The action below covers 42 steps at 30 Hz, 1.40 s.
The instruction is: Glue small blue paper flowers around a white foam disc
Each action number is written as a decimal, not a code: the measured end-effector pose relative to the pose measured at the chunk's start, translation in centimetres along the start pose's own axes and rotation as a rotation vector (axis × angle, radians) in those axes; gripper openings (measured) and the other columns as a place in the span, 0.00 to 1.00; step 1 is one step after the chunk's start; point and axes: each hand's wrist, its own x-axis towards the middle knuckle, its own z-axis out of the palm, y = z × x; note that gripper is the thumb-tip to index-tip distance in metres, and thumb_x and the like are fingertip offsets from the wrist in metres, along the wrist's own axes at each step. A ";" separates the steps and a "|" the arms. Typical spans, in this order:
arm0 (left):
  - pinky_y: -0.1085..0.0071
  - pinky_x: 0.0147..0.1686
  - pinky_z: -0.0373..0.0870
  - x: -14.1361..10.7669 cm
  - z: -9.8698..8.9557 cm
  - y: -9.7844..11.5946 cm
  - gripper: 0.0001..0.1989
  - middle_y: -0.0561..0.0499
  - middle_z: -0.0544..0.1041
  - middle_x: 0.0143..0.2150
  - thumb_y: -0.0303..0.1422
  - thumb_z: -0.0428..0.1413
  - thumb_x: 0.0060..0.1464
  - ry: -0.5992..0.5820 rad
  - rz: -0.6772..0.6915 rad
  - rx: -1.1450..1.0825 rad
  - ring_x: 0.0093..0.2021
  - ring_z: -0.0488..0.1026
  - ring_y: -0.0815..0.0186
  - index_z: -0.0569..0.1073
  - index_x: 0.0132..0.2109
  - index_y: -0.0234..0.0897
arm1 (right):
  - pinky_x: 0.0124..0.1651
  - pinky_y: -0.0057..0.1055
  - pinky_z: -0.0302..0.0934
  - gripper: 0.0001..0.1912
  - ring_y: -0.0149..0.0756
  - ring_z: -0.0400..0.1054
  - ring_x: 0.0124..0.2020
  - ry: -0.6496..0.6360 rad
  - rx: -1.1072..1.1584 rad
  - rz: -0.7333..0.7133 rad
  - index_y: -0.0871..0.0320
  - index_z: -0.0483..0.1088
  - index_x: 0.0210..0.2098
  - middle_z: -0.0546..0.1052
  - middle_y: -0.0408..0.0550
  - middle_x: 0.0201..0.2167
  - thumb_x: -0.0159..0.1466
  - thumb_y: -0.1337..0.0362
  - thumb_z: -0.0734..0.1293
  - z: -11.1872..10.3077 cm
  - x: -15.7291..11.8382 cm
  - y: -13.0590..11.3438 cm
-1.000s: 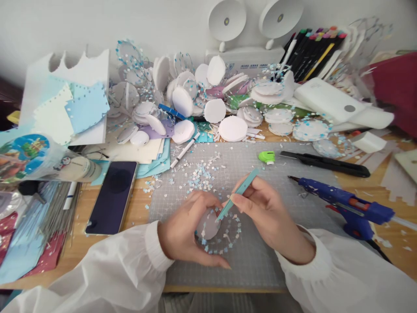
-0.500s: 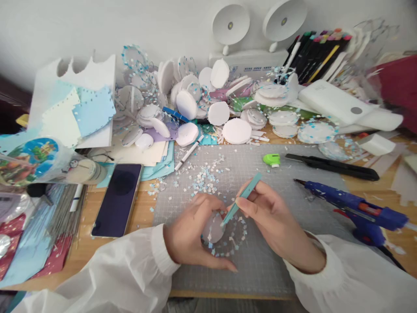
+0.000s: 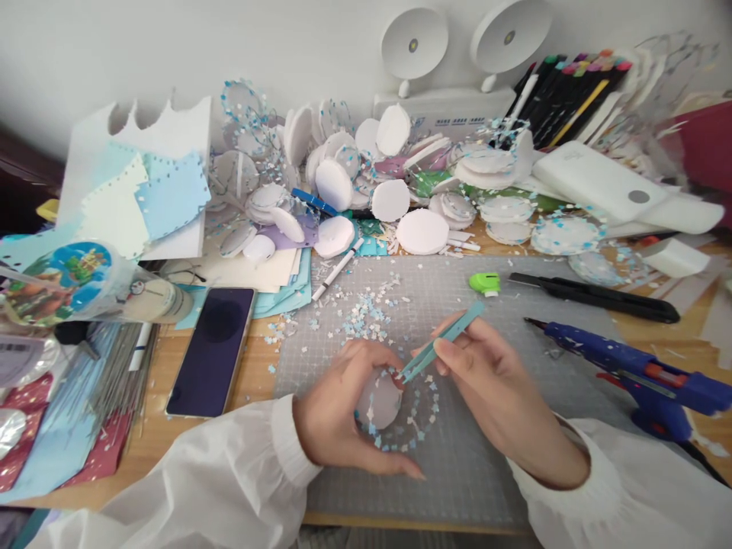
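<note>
The right hand [image 3: 492,389], right of center in the lower half, closes thumb and fingers around a pair of teal tweezers [image 3: 449,335], whose two arms stand slightly parted and whose tips point down and left. The left hand [image 3: 337,408], at lower center, curves around a pale round disc [image 3: 382,404], with fingers bent at the disc's upper edge and the thumb stretched out below it; whether those fingertips pinch anything cannot be told. The disc sits in the left part of a ring of small blue and white flower pieces [image 3: 430,427], which loops to the right over the gray cutting mat [image 3: 457,484]; part of the ring is hidden behind the fingers. The tweezer tips are right by the disc's upper right edge and the left fingertips, and it is too small to tell whether they hold a piece. To do this placing well, as it appears to be, the left hand should steady the disc by its edge only, the tips should come in low, and each piece should be let go without dragging its neighbors. The loose flower confetti [image 3: 369,313] above the hands is near enough for short reaches, while the blue glue gun [image 3: 623,362] at right should keep its nozzle clear of the right wrist.
</note>
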 end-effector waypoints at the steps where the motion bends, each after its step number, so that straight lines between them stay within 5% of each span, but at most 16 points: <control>1: 0.63 0.42 0.66 0.0 0.0 0.0 0.39 0.47 0.72 0.40 0.46 0.70 0.34 0.000 -0.006 -0.004 0.41 0.71 0.57 0.62 0.50 0.39 | 0.35 0.30 0.56 0.12 0.30 0.61 0.29 0.005 0.005 0.006 0.52 0.69 0.34 0.69 0.40 0.25 0.58 0.52 0.70 0.0 0.0 -0.1; 9: 0.63 0.42 0.65 0.1 -0.1 0.2 0.38 0.48 0.72 0.39 0.44 0.70 0.34 0.015 -0.012 -0.023 0.40 0.70 0.57 0.62 0.50 0.39 | 0.34 0.29 0.54 0.13 0.29 0.57 0.27 0.051 0.075 0.065 0.54 0.68 0.31 0.67 0.40 0.25 0.57 0.54 0.72 0.2 0.1 -0.8; 20: 0.60 0.43 0.66 -0.1 0.0 0.2 0.39 0.48 0.72 0.40 0.42 0.70 0.34 0.011 -0.030 -0.018 0.41 0.70 0.56 0.60 0.51 0.40 | 0.35 0.29 0.55 0.11 0.28 0.57 0.30 -0.070 0.213 0.269 0.56 0.67 0.31 0.66 0.40 0.28 0.60 0.57 0.70 -0.2 0.5 -0.8; 27: 0.61 0.43 0.67 -0.2 -0.1 0.3 0.40 0.47 0.71 0.41 0.44 0.70 0.33 0.027 -0.080 -0.043 0.42 0.70 0.56 0.60 0.51 0.40 | 0.29 0.27 0.53 0.15 0.25 0.55 0.22 -0.131 0.287 0.460 0.57 0.64 0.28 0.64 0.36 0.18 0.57 0.56 0.72 0.0 0.6 -1.2; 42: 0.60 0.46 0.68 0.0 -0.2 0.4 0.44 0.45 0.73 0.45 0.45 0.70 0.34 0.067 -0.055 -0.310 0.43 0.72 0.56 0.60 0.57 0.42 | 0.27 0.25 0.50 0.16 0.24 0.57 0.20 -0.276 0.248 0.342 0.57 0.61 0.25 0.67 0.36 0.16 0.59 0.59 0.71 0.0 0.0 -1.8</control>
